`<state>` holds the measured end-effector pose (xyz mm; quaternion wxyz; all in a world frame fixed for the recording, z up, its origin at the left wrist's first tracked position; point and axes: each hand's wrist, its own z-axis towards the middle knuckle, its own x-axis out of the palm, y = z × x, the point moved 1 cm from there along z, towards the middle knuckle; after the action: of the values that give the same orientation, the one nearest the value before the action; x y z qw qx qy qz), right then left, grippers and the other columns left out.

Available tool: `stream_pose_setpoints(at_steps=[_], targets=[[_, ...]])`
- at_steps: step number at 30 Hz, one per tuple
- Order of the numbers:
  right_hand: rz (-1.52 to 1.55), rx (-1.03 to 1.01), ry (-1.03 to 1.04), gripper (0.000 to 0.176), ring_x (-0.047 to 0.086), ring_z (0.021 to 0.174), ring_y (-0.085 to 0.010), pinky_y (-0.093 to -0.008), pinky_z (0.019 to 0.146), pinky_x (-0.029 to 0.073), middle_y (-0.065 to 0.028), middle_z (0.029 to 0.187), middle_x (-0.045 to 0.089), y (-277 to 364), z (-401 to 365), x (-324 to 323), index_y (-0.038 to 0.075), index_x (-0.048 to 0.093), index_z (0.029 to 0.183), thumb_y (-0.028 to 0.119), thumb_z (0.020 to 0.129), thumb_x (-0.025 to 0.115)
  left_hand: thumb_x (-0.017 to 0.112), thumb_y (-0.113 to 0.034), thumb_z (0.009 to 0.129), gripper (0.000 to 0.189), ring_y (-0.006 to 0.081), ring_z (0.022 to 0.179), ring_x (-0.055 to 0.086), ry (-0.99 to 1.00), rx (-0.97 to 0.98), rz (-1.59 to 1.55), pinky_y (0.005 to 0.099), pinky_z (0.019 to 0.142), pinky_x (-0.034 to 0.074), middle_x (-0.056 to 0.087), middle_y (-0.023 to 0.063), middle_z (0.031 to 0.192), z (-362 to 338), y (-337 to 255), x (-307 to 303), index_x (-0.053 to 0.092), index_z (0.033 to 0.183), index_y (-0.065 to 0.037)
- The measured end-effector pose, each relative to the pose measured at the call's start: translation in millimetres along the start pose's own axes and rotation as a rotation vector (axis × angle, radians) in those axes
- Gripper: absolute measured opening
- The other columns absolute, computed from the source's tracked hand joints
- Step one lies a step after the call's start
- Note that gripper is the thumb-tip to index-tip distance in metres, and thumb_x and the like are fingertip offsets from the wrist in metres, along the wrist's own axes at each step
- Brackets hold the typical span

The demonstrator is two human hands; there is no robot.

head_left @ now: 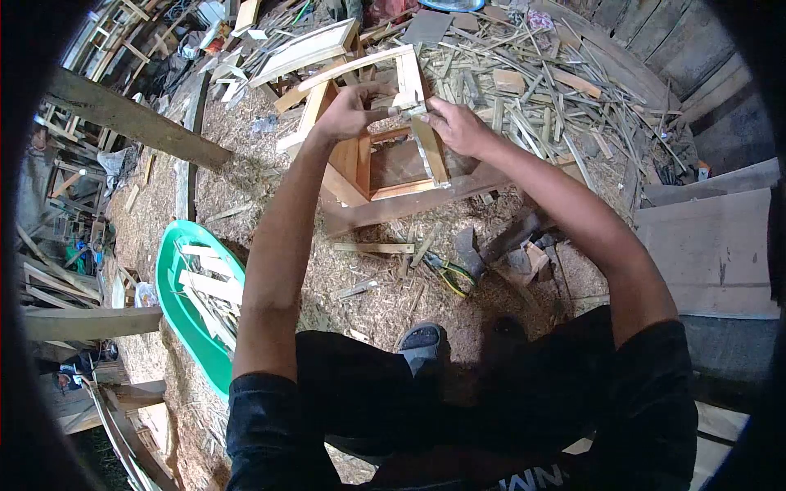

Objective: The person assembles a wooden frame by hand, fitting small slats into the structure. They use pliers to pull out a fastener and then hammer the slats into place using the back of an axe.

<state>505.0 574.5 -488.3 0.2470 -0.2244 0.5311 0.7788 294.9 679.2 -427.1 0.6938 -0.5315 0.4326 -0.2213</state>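
A small wooden frame [358,168] with slanted side pieces rests on a low wooden plank [393,211] before me. My left hand [352,114] is at the frame's upper part, thumb and fingers closed toward a small light piece [407,106] in the middle. From the right, my right hand [456,127] pinches the same small piece, near the top of a slanted wooden strip [429,147]. The exact contact of the fingertips is too small to tell. Yellow-handled pliers [450,274] lie on the ground in front of the plank.
A green basin [170,282] with wood offcuts stands at the left. Scrap sticks [540,106] are heaped at the back right. A wooden beam [139,119] crosses the upper left. A grey board [708,254] stands at the right. Sawdust covers the ground.
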Motion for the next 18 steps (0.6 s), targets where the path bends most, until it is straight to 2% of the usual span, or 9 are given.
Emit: stream_pose_setpoints(at_steps=[2, 5, 8, 11, 12, 15, 16, 18], targets=[[-0.011, -0.016, -0.024, 0.027, 0.064, 0.091, -0.0439, -0.0439, 0.074, 0.049, -0.026, 0.093, 0.064, 3.0, -0.8, -0.9, -0.002, 0.055, 0.11, 0.023, 0.098, 0.055, 0.068, -0.001, 0.087, 0.035, 0.0143, 0.104, 0.061, 0.018, -0.012, 0.002, 0.0295, 0.096, 0.047, 0.065, 0.0082, 0.113, 1.9, 3.4, 1.9, 0.058, 0.12, 0.004], [-0.014, -0.021, -0.031, 0.029, 0.063, 0.093, -0.0443, -0.0445, 0.076, 0.049, -0.0268, 0.096, 0.064, 4.8, -7.4, -2.6, -0.002, 0.055, 0.111, 0.023, 0.098, 0.055, 0.071, -0.007, 0.087, 0.035, 0.0143, 0.102, 0.062, -0.001, 0.042, 0.227, 0.0299, 0.092, 0.048, 0.066, 0.0081, 0.111, 0.5, 3.2, 6.8, 0.06, 0.119, 0.003], [0.054, 0.003, -0.042, 0.031, 0.062, 0.098, -0.0431, -0.0442, 0.081, 0.049, -0.0275, 0.103, 0.063, 3.2, -22.1, -2.4, -0.003, 0.055, 0.113, 0.024, 0.098, 0.055, 0.075, -0.026, 0.085, 0.035, 0.012, 0.078, 0.06, -0.032, 0.015, 0.489, 0.0305, 0.07, 0.049, 0.068, 0.0071, 0.087, -10.9, -9.4, 19.9, 0.066, 0.109, -0.001], [0.004, -0.005, -0.065, 0.034, 0.062, 0.104, -0.0376, -0.0426, 0.088, 0.049, -0.0249, 0.111, 0.063, -20.3, -38.3, -1.5, -0.001, 0.056, 0.115, 0.028, 0.097, 0.057, 0.075, -0.034, 0.086, 0.037, 0.0126, 0.07, 0.056, 0.038, -0.024, 0.369, 0.0315, 0.063, 0.046, 0.065, 0.0048, 0.076, -17.3, 17.6, 12.8, 0.069, 0.103, -0.002], [-0.038, -0.018, -0.074, 0.036, 0.062, 0.107, -0.0352, -0.0419, 0.091, 0.049, -0.0236, 0.113, 0.063, -26.0, -42.8, -4.6, -0.001, 0.056, 0.116, 0.03, 0.096, 0.058, 0.075, -0.039, 0.084, 0.039, 0.0125, 0.066, 0.055, 0.071, -0.072, 0.28, 0.0309, 0.06, 0.045, 0.062, 0.0022, 0.072, -17.6, 16.7, 18.2, 0.07, 0.096, -0.003], [-0.048, 0.108, 0.182, 0.04, 0.061, 0.112, -0.0304, -0.0401, 0.097, 0.046, -0.0192, 0.115, 0.064, -37.3, -55.1, -23.4, -0.001, 0.056, 0.121, 0.031, 0.096, 0.057, 0.072, -0.035, 0.088, 0.037, 0.0126, 0.074, 0.062, 0.217, -0.245, 0.516, 0.0288, 0.07, 0.05, 0.069, 0.0061, 0.085, -8.9, 1.9, 27.5, 0.066, 0.1, 0.0], [0.16, 0.109, 0.208, 0.044, 0.058, 0.117, -0.0257, -0.0396, 0.101, 0.042, -0.014, 0.115, 0.065, -38.2, -59.3, -24.8, 0.001, 0.057, 0.122, 0.036, 0.096, 0.054, 0.072, -0.037, 0.088, 0.037, 0.012, 0.067, 0.061, 0.265, -0.265, 0.403, 0.0271, 0.062, 0.049, 0.068, 0.0057, 0.08, -10.1, -0.7, 26.6, 0.065, 0.095, -0.001], [0.432, 0.355, 0.134, 0.046, 0.057, 0.116, -0.0233, -0.039, 0.1, 0.041, -0.0105, 0.115, 0.065, -36.7, -56.1, -28.6, 0.003, 0.059, 0.122, 0.039, 0.095, 0.053, 0.071, -0.037, 0.088, 0.037, 0.013, 0.065, 0.062, 0.29, -0.308, 0.338, 0.0273, 0.06, 0.049, 0.068, 0.006, 0.077, -14.1, -11.6, 30.9, 0.065, 0.096, -0.001]])
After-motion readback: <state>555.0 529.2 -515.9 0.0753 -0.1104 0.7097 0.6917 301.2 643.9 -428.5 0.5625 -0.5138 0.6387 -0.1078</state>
